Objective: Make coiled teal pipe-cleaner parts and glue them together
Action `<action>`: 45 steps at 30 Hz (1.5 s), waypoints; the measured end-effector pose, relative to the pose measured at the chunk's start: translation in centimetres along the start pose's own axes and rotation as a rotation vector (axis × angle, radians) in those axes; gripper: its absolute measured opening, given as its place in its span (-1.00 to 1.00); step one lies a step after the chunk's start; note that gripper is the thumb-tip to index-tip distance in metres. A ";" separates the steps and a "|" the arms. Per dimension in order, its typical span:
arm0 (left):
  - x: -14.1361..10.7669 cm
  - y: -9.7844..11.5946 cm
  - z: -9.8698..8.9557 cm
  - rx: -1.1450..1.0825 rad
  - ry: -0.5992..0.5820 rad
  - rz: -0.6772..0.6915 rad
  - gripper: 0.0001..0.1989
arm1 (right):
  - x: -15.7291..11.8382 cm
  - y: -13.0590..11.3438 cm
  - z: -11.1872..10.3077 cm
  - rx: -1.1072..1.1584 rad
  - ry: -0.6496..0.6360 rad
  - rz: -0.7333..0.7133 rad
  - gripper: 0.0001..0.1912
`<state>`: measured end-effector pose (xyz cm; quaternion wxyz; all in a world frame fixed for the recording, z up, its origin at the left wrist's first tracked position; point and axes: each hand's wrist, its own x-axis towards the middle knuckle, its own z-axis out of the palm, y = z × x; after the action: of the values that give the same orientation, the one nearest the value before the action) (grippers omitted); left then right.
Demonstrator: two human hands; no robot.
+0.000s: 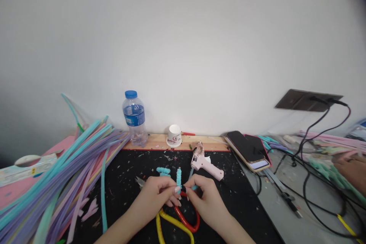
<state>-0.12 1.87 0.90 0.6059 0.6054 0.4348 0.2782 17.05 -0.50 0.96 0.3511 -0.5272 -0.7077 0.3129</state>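
Above the yellow handles, the left hand pinched the fuzzy blue strip upright, seemingly to steady it, while the right hand's thumb and forefinger closed near its base, on what could not be told. Beyond, the glue gun lay angled rightward, perhaps for easy reach; the bottle stood by the wall, likely for elbow room.

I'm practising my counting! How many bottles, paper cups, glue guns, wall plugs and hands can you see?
Bottle: 1
Paper cup: 1
Glue gun: 1
Wall plugs: 2 (left plug, right plug)
Hands: 3 (left hand, right hand, another person's hand at the edge)
Total: 8
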 end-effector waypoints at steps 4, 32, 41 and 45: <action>-0.2 0.0 0.1 0.003 -0.005 0.029 -0.80 | -0.1 0.1 0.1 -0.005 -0.004 -0.004 -0.85; -0.9 0.7 0.5 -0.654 -0.144 -0.039 -0.78 | 0.3 -0.3 -0.9 0.667 -0.212 0.123 -0.81; -0.9 0.2 0.9 -0.681 -0.197 -0.036 -0.79 | 0.2 -0.7 -0.9 0.642 -0.214 0.152 -0.77; -1.3 0.4 1.2 -0.802 -0.262 -0.110 -0.82 | -0.1 -0.1 -0.2 0.809 -0.277 0.238 -0.73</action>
<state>0.39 0.25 1.42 0.8575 0.3278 0.2431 0.3133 17.25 -0.62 1.12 0.3923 -0.3782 -0.5033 0.6706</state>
